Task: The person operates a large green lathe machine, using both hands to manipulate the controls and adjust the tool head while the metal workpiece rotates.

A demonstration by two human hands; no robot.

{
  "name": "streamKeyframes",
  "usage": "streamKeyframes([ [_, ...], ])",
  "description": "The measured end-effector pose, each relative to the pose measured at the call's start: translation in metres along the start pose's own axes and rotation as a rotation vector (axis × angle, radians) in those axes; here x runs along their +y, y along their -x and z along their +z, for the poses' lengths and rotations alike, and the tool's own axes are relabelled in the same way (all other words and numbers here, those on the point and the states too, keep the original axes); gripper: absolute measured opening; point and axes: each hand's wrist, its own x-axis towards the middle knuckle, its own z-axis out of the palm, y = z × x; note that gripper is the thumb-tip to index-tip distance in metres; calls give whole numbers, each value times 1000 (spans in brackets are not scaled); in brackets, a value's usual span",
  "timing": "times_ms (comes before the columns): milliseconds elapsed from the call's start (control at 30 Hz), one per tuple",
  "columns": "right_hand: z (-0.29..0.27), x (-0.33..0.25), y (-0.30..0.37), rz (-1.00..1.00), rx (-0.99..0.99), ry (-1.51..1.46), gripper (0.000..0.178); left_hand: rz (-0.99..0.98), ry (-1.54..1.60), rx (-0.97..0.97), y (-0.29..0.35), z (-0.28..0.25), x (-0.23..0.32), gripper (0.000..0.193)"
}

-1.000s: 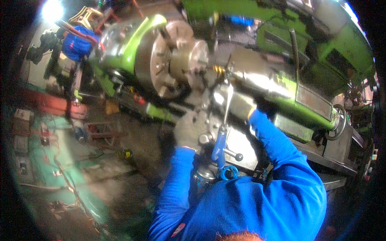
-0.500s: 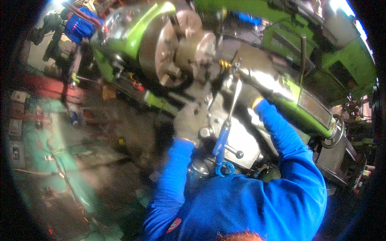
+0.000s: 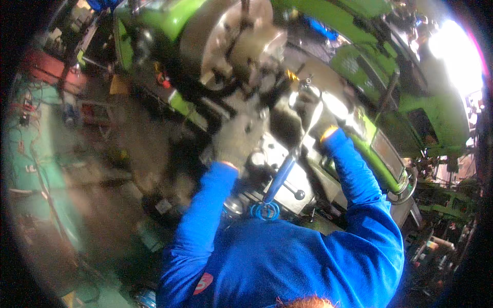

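Grey-gloved right hand [image 3: 314, 110] grips a wrench [image 3: 303, 141] above the lathe's [image 3: 359, 66] carriage; left hand [image 3: 233, 141] seems to rest flat, grip blurred. Tightening step, likely; next needs steady turning.

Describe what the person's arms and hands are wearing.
Both arms are covered by long bright blue sleeves of one top, which has a small red round patch low on the left side. The left hand and right hand wear grey work gloves; the right glove shows an orange-yellow cuff edge at the wrist.

Both gloved hands motion-blurred, grips unclear; chuck [image 3: 231, 41] cut by top edge; workshop floor [image 3: 102, 169] smeared.
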Motion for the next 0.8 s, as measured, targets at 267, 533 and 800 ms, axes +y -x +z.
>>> streamKeyframes([
  [267, 20, 18, -12, -99, 74, 49, 27, 76, 46, 42, -4, 6, -14, 43],
  [533, 4, -17, -30, 151, -52, 123, 22, 73, -31, 0, -6, 2, -15, 47],
  [800, 68, 44, -11, 137, 179, -536, 21, 84, 35, 25, -5, 6, -14, 45],
])
